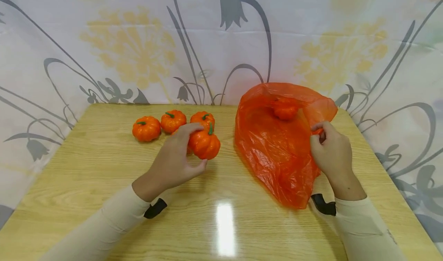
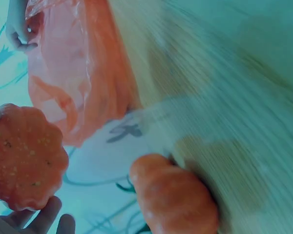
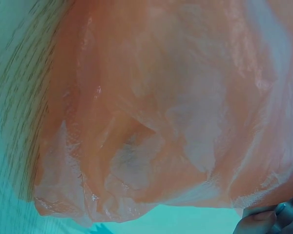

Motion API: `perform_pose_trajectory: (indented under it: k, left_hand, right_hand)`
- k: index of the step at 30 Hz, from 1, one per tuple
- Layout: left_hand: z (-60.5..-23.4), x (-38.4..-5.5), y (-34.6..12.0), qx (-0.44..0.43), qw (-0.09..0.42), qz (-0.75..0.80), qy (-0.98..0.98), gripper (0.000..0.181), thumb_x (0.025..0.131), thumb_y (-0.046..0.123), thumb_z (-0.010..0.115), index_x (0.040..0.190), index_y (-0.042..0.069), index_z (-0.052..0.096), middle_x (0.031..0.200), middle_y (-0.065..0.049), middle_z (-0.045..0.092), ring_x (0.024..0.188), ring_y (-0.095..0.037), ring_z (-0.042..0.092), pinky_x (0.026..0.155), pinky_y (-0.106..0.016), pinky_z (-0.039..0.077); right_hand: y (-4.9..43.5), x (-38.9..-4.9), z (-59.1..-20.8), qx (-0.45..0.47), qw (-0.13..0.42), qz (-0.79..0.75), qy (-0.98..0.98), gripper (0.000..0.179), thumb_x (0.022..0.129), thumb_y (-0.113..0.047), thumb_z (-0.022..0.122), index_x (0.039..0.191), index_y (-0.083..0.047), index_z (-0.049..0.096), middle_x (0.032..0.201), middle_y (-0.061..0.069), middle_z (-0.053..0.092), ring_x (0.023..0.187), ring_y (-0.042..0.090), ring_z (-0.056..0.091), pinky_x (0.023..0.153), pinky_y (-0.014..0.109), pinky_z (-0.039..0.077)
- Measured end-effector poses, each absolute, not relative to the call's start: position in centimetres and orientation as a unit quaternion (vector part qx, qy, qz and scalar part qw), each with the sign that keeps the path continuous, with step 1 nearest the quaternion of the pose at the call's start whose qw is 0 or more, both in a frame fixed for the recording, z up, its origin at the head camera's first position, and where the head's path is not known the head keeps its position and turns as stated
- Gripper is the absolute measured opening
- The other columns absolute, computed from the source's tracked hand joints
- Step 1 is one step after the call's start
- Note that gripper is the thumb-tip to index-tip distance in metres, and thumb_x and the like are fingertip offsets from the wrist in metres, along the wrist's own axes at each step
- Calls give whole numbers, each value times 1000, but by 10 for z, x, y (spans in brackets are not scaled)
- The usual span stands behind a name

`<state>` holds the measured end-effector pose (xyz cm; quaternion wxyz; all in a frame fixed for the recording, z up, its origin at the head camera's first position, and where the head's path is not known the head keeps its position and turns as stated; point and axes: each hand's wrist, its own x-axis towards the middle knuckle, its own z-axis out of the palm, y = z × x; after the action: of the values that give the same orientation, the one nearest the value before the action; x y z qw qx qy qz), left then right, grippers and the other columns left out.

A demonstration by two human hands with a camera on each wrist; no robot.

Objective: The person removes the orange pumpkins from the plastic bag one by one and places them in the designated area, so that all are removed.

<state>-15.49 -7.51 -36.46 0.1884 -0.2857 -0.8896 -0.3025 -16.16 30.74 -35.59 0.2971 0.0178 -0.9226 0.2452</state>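
Note:
My left hand (image 1: 171, 163) grips a small orange pumpkin (image 1: 205, 145) with a green stem, thumb and fingers on its opposite sides, left of the bag. Its ribbed underside faces the left wrist view. On the right, a thin red-orange plastic bag (image 1: 273, 157) lies spread with its mouth apart, and my right hand (image 1: 331, 153) pinches its right edge. Another pumpkin (image 1: 285, 110) shows at the back of the bag. In the right wrist view, the translucent bag (image 3: 151, 117) fills most of the picture, and part of the right hand (image 3: 263, 222) appears at the lower corner.
Toward the table's back left sit more pumpkins: one at the left (image 1: 147, 129), a middle one (image 1: 173, 121) and one (image 1: 203, 120) partly hidden behind the left hand. A floral-patterned cloth (image 1: 214, 45) rises behind the wood-grain table (image 1: 86, 199).

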Motion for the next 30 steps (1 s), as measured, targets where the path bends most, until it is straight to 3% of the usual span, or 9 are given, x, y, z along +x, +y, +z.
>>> perform_pose_trajectory:
  k: [7,14,22,30]
  left_hand:
    - [-368,-144,-103,-236,210,-286,-905,80,68,28,81,136,6,45,134,-10,57,121,-29,54,88,-44,33]
    - [-374,-140,-130,-185,181,-300,-918,80,71,18,85,136,-1,44,135,-20,51,122,-39,50,101,-58,39]
    - [-384,-136,-164,-147,159,-332,-918,82,74,5,83,136,-6,30,132,-25,47,114,-39,50,95,-54,43]
    - [-388,-140,-184,-101,101,-340,-929,94,76,7,83,149,-5,25,145,-31,37,130,-49,43,103,-67,40]
  right_hand:
    - [303,-162,-357,28,290,250,-923,19,87,-4,51,97,-1,67,57,6,47,43,13,33,42,26,29]
    - [304,-160,-356,25,291,246,-924,18,87,-4,51,96,-1,66,57,6,46,43,13,33,42,26,28]
    - [305,-160,-357,28,294,245,-924,18,86,-3,52,96,-2,66,57,6,48,43,10,33,42,26,29]
    - [306,-161,-358,27,284,245,-926,18,86,-4,51,97,-1,66,58,7,49,44,14,35,42,26,30]
